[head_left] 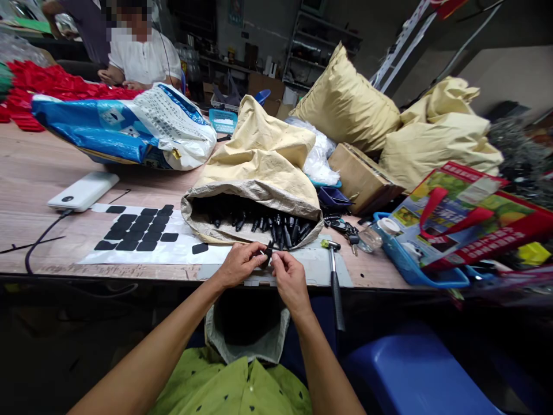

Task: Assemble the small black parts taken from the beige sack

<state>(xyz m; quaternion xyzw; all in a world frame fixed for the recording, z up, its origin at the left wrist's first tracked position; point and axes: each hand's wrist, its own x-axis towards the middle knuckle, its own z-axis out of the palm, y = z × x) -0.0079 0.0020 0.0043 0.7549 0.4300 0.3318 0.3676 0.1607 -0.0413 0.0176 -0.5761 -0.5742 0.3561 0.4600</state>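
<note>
My left hand (239, 264) and my right hand (290, 278) meet at the table's near edge, both pinching one small black plastic part (268, 254) between the fingertips. Just beyond them lies a tan sack (259, 167) on its side, its open mouth full of several black parts (268, 225). Left of my hands a white sheet (142, 253) carries several black rectangular pads (138, 230). A small hammer (333, 271) lies right of my right hand, its handle hanging over the table edge. An open sack (246, 340) sits in my lap below the hands.
A white power bank (84, 191) with a cable lies at left. A blue-and-white bag (125, 129) and red items (52, 83) lie behind, where another person in a white shirt (144, 57) works. Right: cardboard box (363, 176), keys (343, 226), blue tray (415, 265), colourful bag (466, 219), blue stool (415, 369).
</note>
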